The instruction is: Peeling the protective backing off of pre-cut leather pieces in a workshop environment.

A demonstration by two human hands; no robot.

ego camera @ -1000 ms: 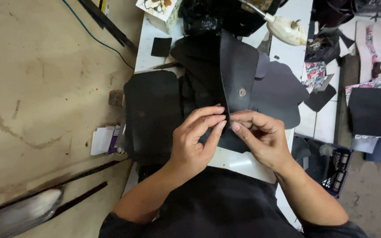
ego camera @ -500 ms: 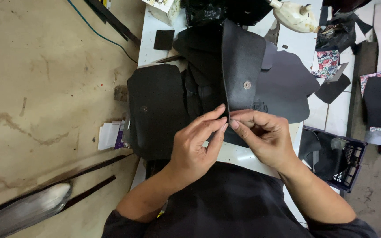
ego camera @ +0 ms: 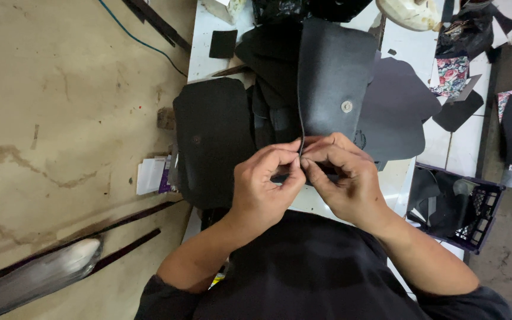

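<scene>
Fingers (ego camera: 291,168) of the left hand (ego camera: 262,189) and right hand (ego camera: 342,178) pinch shut on the near edge of one black leather flap (ego camera: 333,71) with a single metal snap (ego camera: 346,106), held above the white table (ego camera: 205,41). Its lower corner is hidden behind the hands. Around lie a black rounded panel (ego camera: 211,136), a dark grey sheet (ego camera: 398,106) and a crate (ego camera: 454,207) of scraps.

Since a second ago, the left hand (ego camera: 265,186) and right hand (ego camera: 342,178) close in until their fingertips meet on the lower edge of the dark leather flap (ego camera: 333,77), which now shows more of its face.
</scene>
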